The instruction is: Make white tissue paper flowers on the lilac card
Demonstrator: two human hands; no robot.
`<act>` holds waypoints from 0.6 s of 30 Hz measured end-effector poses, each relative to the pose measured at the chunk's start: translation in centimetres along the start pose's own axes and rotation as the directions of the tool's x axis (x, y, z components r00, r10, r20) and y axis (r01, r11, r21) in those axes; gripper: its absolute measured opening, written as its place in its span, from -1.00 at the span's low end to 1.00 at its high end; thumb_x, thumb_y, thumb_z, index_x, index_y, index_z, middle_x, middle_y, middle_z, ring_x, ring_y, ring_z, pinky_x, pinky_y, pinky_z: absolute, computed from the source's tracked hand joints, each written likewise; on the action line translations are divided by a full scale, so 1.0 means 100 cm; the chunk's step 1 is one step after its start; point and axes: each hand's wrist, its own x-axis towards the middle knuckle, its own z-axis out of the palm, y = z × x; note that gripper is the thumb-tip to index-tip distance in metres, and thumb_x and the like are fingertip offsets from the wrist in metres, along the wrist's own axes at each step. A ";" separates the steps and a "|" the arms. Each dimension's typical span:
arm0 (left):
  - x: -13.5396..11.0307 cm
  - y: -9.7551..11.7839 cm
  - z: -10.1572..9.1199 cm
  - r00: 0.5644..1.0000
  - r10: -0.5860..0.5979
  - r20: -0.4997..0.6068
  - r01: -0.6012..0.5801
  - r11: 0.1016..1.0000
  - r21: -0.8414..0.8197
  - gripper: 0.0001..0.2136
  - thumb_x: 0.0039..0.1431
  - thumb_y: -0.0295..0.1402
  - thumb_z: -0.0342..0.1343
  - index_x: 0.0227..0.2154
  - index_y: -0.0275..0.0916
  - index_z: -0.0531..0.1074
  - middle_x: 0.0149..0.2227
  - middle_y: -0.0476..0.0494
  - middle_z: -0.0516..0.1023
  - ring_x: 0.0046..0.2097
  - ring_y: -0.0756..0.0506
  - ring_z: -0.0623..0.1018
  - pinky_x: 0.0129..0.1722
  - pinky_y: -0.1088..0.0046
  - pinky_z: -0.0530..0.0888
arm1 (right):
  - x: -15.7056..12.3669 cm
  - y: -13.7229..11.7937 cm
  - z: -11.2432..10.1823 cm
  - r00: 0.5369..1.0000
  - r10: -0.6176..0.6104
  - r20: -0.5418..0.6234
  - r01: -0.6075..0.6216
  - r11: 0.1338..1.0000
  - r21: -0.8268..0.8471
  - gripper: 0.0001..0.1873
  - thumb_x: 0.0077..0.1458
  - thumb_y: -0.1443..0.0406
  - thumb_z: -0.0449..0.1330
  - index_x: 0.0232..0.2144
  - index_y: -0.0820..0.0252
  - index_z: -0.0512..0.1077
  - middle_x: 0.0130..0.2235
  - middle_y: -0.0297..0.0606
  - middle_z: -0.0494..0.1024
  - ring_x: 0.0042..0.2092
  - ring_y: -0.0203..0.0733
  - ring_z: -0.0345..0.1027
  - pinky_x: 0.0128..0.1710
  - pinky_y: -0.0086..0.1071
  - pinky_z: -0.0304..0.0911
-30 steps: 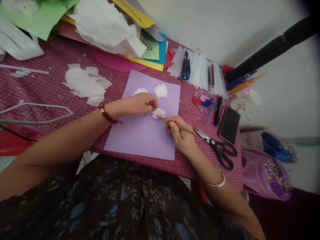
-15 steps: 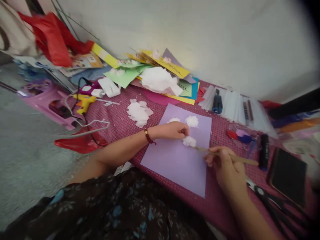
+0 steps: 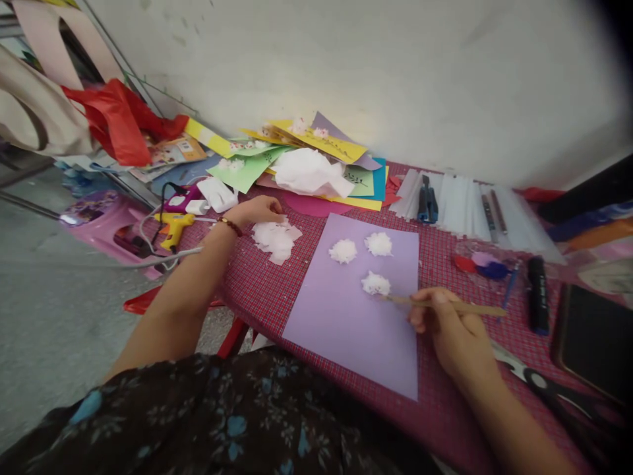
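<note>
The right hand pinches a thin wooden stick lying crosswise, its tip touching the nearest white tissue puff on the lilac paper sheet; the left hand, curled so I cannot tell its grip, rests well apart against the white tissue scraps on the red checked desk.

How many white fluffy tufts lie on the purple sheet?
3. Two sit side by side near the purple sheet's far edge, left tuft and right tuft; the third tuft lies at the stick's tip.
</note>
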 end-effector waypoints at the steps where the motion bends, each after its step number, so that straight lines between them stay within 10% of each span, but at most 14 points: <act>1: -0.001 -0.001 0.001 1.000 -0.001 0.022 0.002 1.000 -0.011 -0.79 -0.18 -0.31 0.21 -0.43 -0.29 0.45 -0.44 -0.06 0.51 -0.41 0.00 0.39 -0.41 0.49 0.26 | 0.000 0.000 0.000 1.000 -0.002 0.000 0.002 1.000 0.000 -0.64 0.26 0.01 0.10 -0.33 0.14 0.47 -0.55 -0.33 0.44 -0.54 -0.25 0.29 -0.56 -0.37 0.24; 11: -0.029 0.045 -0.022 0.985 0.173 0.007 -0.169 0.970 -0.173 -0.85 -0.03 -0.29 0.19 -0.43 -0.27 0.43 -0.49 -0.03 0.43 -0.47 0.05 0.32 -0.44 0.49 0.25 | 0.001 -0.002 0.000 0.999 -0.031 0.015 0.031 0.999 -0.039 -0.63 0.27 0.01 0.09 -0.33 0.14 0.48 -0.54 -0.32 0.45 -0.53 -0.24 0.29 -0.55 -0.36 0.24; 18: -0.061 0.110 0.027 0.902 0.360 0.238 -0.275 0.905 -0.325 -0.87 0.01 -0.31 0.19 -0.42 -0.26 0.44 -0.46 -0.06 0.49 -0.44 0.03 0.44 -0.42 0.52 0.33 | 0.000 -0.011 0.001 0.993 -0.112 0.020 0.113 0.993 -0.037 -0.62 0.29 0.01 0.08 -0.35 0.16 0.45 -0.57 -0.37 0.43 -0.55 -0.29 0.27 -0.56 -0.40 0.19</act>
